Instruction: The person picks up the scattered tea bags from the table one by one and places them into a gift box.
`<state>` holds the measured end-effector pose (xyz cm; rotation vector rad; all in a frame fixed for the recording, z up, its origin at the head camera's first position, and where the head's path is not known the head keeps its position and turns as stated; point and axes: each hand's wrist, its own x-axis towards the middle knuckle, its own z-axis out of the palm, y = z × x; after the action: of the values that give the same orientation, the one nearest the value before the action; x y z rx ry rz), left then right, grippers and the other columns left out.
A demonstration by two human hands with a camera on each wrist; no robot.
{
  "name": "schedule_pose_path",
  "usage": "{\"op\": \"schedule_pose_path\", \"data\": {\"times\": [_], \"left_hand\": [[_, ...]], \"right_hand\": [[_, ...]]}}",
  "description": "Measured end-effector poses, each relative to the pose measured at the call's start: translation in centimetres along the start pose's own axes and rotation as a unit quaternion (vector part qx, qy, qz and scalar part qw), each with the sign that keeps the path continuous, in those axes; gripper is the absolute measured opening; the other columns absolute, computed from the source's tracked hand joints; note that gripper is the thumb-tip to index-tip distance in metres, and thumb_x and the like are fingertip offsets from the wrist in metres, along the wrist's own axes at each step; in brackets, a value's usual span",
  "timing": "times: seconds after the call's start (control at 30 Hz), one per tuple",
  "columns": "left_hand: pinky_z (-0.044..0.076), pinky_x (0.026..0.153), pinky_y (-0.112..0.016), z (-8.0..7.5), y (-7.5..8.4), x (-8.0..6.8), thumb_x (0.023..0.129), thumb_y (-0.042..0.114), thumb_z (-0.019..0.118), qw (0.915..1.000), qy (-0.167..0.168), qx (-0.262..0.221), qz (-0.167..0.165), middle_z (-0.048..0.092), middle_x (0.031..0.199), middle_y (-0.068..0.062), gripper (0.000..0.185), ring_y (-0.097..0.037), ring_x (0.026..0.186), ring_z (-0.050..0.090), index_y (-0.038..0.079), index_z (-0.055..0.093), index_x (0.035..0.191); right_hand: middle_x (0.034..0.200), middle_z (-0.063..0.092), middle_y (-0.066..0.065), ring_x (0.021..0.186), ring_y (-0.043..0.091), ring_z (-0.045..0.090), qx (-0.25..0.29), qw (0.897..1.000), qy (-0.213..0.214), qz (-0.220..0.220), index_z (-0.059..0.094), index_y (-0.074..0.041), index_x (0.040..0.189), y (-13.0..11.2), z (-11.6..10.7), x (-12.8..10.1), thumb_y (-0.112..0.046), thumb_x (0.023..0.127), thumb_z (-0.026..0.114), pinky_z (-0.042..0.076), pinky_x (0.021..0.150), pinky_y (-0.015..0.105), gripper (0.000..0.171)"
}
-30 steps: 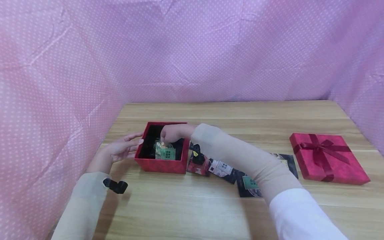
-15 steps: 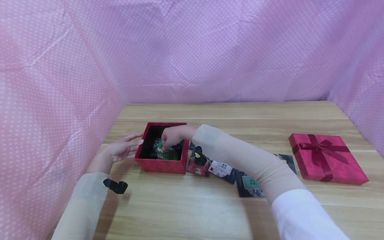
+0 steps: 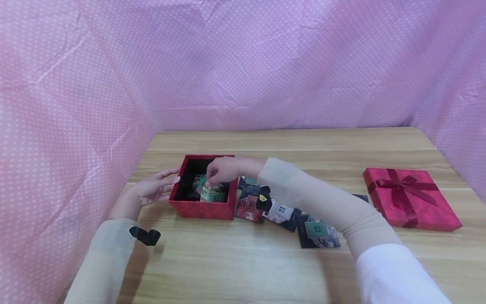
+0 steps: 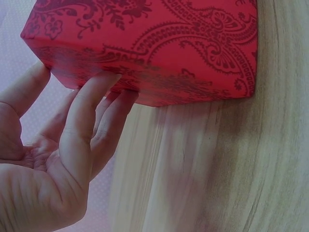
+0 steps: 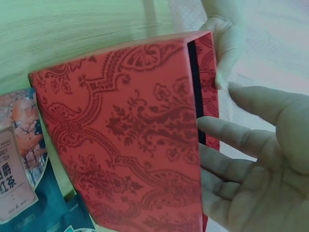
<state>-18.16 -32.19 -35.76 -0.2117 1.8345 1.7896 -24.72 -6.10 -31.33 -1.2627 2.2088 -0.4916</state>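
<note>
One packet (image 3: 211, 194) lower in box (image 3: 201, 208)

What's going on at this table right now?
A person is filling an open red box with small packets. The left hand steadies the box's side with straight fingers. The right hand hovers over a packet in the box. More packets lie beside it, and the ribboned lid sits off right.

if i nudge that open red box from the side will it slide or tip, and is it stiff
The open red patterned cardboard box would probably slide rather than tip: it sits low and wide, flat on the smooth wooden table. Its walls look straight and crisp, so likely stiff. It probably is light, holding only a few small packets; the left hand resting against its side would steady it.
</note>
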Motion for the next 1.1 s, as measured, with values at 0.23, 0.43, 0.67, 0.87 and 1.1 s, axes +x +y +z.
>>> {"op": "schedule_pose_path", "data": {"times": [0.23, 0.43, 0.67, 0.87, 1.1], "left_hand": [[0.054, 0.084, -0.027, -0.2, -0.2, 0.1, 0.098, 0.023, 0.054, 1.0000, -0.001, -0.009, -0.001, 0.063, 0.104, 0.013, 0.074, -0.006, 0.097, 0.062, 0.009, 0.006, 0.152], [0.054, 0.083, -0.026, -0.2, -0.3, 0.0, 0.097, 0.023, 0.055, 0.9999, -0.003, -0.011, 0.000, 0.064, 0.103, 0.013, 0.076, -0.005, 0.096, 0.063, 0.009, 0.004, 0.152], [0.055, 0.083, -0.028, -0.2, 0.1, 0.0, 0.097, 0.022, 0.056, 0.9995, 0.001, -0.031, -0.007, 0.066, 0.103, 0.010, 0.070, -0.008, 0.096, 0.064, 0.013, 0.012, 0.151], [0.055, 0.083, -0.028, -0.3, 0.2, 0.2, 0.097, 0.021, 0.055, 0.9995, -0.003, -0.032, -0.007, 0.066, 0.104, 0.010, 0.072, -0.008, 0.097, 0.064, 0.012, 0.010, 0.152], [0.055, 0.084, -0.028, -0.2, 0.0, 0.2, 0.098, 0.020, 0.054, 0.9996, -0.011, -0.026, -0.001, 0.065, 0.105, 0.011, 0.072, -0.007, 0.098, 0.063, 0.011, 0.007, 0.152]], "right_hand": [[0.097, 0.066, 0.004, 0.086, 0.009, 0.057, 0.054, 0.997, 0.049, -0.017, 0.064, -0.003, 0.104, 0.7, -0.4, -1.8, -0.020, 0.094, 0.058, 0.047, 0.079, 0.021, 0.020], [0.112, 0.065, 0.007, 0.106, 0.017, 0.059, 0.063, 0.995, 0.077, -0.005, 0.063, -0.004, 0.113, 1.1, -1.0, -4.0, -0.021, 0.094, 0.059, 0.048, 0.093, 0.028, 0.026], [0.106, 0.066, 0.010, 0.102, 0.020, 0.061, 0.052, 0.993, 0.105, -0.016, 0.064, -0.001, 0.108, 2.4, -1.4, -6.7, -0.018, 0.091, 0.061, 0.049, 0.093, 0.032, 0.023], [0.104, 0.067, 0.012, 0.100, 0.023, 0.062, 0.050, 0.992, 0.119, -0.010, 0.063, 0.000, 0.106, 3.9, -1.1, -9.2, -0.014, 0.090, 0.061, 0.049, 0.093, 0.036, 0.022], [0.108, 0.065, 0.014, 0.103, 0.026, 0.060, 0.045, 0.990, 0.127, 0.029, 0.063, -0.001, 0.108, 5.2, -0.2, -12.2, -0.014, 0.089, 0.063, 0.049, 0.093, 0.043, 0.023]]}}
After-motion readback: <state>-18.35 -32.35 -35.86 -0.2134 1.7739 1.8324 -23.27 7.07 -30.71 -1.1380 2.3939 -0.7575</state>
